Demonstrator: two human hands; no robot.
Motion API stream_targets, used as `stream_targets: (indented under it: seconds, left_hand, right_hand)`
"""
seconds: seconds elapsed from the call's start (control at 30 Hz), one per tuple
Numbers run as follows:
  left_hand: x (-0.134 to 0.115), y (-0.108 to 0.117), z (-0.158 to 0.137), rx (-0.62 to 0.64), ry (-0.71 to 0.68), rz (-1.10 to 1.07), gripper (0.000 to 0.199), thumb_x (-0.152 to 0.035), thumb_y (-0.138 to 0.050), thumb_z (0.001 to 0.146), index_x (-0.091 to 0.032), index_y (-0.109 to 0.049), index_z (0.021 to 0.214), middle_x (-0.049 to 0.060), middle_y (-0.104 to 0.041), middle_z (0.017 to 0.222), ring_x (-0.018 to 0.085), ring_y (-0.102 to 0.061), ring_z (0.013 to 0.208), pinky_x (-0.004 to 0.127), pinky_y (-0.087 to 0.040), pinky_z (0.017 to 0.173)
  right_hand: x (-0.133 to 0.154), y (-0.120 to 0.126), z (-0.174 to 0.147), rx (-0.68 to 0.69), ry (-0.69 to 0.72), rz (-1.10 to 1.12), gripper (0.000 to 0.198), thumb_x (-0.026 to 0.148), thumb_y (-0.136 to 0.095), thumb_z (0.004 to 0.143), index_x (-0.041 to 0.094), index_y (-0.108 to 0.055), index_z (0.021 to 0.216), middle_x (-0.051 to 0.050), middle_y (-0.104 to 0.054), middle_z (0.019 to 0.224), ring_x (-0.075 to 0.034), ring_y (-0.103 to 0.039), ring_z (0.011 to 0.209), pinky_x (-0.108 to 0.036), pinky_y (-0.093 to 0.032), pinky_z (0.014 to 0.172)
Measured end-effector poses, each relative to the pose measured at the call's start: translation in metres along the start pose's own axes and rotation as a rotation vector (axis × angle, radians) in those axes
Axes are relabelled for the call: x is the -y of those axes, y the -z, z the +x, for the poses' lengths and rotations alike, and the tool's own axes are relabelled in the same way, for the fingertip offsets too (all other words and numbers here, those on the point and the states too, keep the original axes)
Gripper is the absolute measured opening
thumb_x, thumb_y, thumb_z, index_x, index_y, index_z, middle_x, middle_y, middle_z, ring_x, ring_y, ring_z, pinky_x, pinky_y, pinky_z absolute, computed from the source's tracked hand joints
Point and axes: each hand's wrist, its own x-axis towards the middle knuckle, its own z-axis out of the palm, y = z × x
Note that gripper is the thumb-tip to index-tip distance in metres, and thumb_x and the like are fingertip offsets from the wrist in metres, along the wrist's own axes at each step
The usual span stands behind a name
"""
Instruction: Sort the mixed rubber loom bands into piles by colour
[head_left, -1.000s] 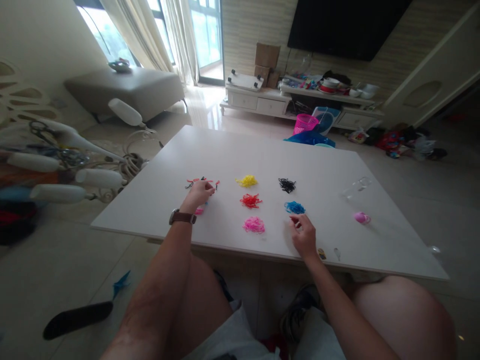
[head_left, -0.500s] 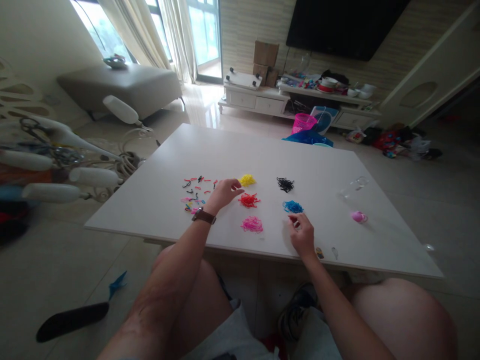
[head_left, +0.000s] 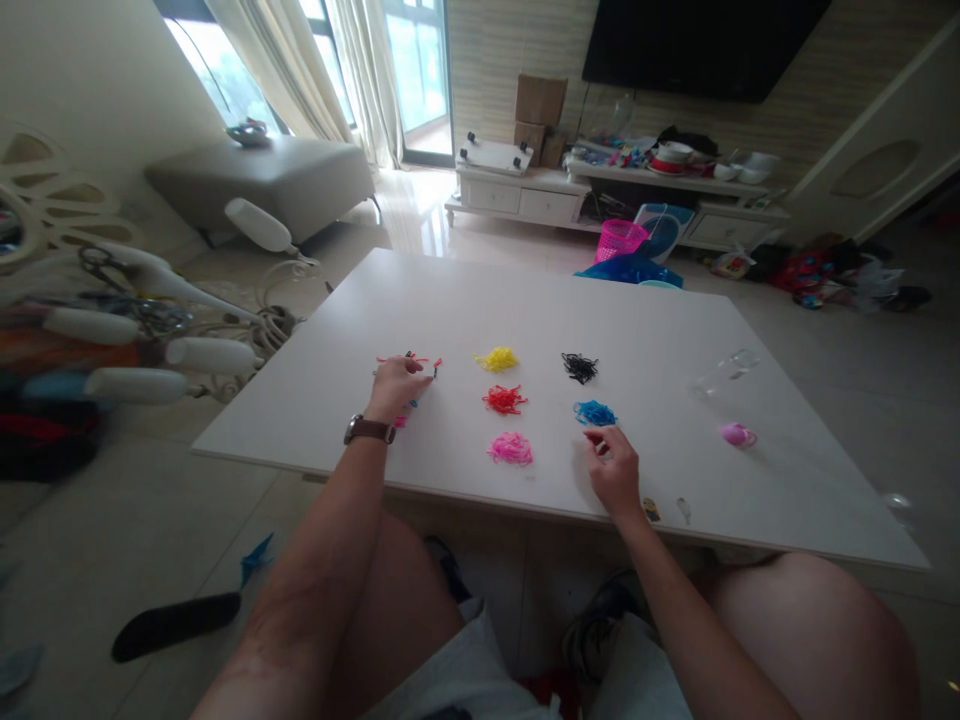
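Observation:
My left hand (head_left: 397, 388), with a watch on the wrist, is over the scattered mixed-colour small rubber bands (head_left: 400, 422), partly hiding them. Its thumb and fingers are apart, with no band visible between them. My right hand (head_left: 615, 468) hovers or rests just below the blue band pile (head_left: 595, 413), fingers curled; whatever they may hold is hidden. Between the hands lie the yellow pile (head_left: 498, 360), red pile (head_left: 505, 400) and pink pile (head_left: 511, 448). Behind the blue bands sits the black pile (head_left: 580, 368).
The white table (head_left: 645, 330) carries a clear bottle (head_left: 727, 373) lying on its side and a pink-purple object (head_left: 739, 435) at right. Near the front edge are a small yellow-and-dark figure (head_left: 651, 509) and a clear piece (head_left: 683, 510). Lamp parts (head_left: 212, 355) stand left.
My left hand has moved left, from beside the yellow and red piles to the scattered mixed bands. My right hand stays near the blue pile. The camera view has shifted slightly.

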Motion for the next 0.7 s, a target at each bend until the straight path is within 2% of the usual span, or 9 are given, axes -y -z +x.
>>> stream_targets:
  seconds: [0.23, 0.33, 0.47, 0.57, 0.63, 0.7]
  left_hand:
    - [-0.008, -0.02, 0.011, 0.022, -0.04, 0.149, 0.016, -0.023, -0.063, 0.077, -0.018, -0.077, 0.083, 0.01, -0.076, 0.094, 0.023, -0.067, 0.091, 0.03, -0.048, 0.082]
    - [-0.018, -0.022, 0.008, 0.073, -0.102, 0.082, 0.014, -0.024, -0.063, 0.079, -0.018, -0.075, 0.08, 0.009, -0.075, 0.091, 0.021, -0.066, 0.085, 0.029, -0.048, 0.079]
    - [-0.047, -0.032, -0.015, 0.389, -0.34, -0.204, 0.019, -0.036, -0.068, 0.08, -0.019, -0.076, 0.083, 0.005, -0.073, 0.083, 0.017, -0.062, 0.075, 0.027, -0.047, 0.07]
    - [-0.071, -0.051, -0.037, 0.632, -0.482, -0.414, 0.025, -0.041, -0.071, 0.078, -0.017, -0.076, 0.081, 0.005, -0.072, 0.079, 0.016, -0.06, 0.072, 0.026, -0.046, 0.067]
    - [-0.082, -0.064, -0.047, 0.733, -0.522, -0.521, 0.028, -0.043, -0.072, 0.078, -0.015, -0.076, 0.082, 0.005, -0.071, 0.077, 0.015, -0.059, 0.071, 0.027, -0.045, 0.067]
    - [-0.088, -0.073, -0.051, 0.782, -0.559, -0.578, 0.031, -0.045, -0.072, 0.079, -0.015, -0.075, 0.083, 0.004, -0.069, 0.074, 0.014, -0.057, 0.069, 0.027, -0.044, 0.065]
  right_hand:
    - [0.0, 0.001, 0.0, -0.005, -0.008, -0.001, 0.013, 0.017, -0.053, 0.087, 0.021, -0.065, 0.09, -0.003, -0.063, 0.084, -0.018, -0.056, 0.071, -0.032, -0.047, 0.065]
    - [0.001, 0.001, -0.001, -0.012, -0.008, -0.001, 0.013, 0.018, -0.053, 0.087, 0.021, -0.065, 0.09, -0.003, -0.063, 0.083, -0.019, -0.056, 0.072, -0.032, -0.048, 0.065]
    - [0.011, -0.002, 0.001, 0.012, 0.046, 0.011, 0.012, 0.021, -0.055, 0.09, 0.023, -0.066, 0.093, -0.004, -0.066, 0.086, -0.021, -0.061, 0.082, -0.035, -0.051, 0.07]
    - [0.029, -0.01, 0.009, 0.092, 0.117, 0.079, 0.015, 0.025, -0.058, 0.093, 0.025, -0.067, 0.104, -0.007, -0.07, 0.103, -0.024, -0.064, 0.097, -0.039, -0.054, 0.081]
    - [0.043, -0.019, 0.018, 0.151, 0.148, 0.148, 0.021, 0.026, -0.059, 0.094, 0.027, -0.067, 0.114, -0.008, -0.069, 0.117, -0.024, -0.064, 0.108, -0.041, -0.055, 0.088]
    - [0.054, -0.029, 0.026, 0.207, 0.16, 0.208, 0.024, 0.026, -0.059, 0.094, 0.028, -0.067, 0.117, -0.008, -0.069, 0.121, -0.024, -0.065, 0.111, -0.041, -0.056, 0.09]
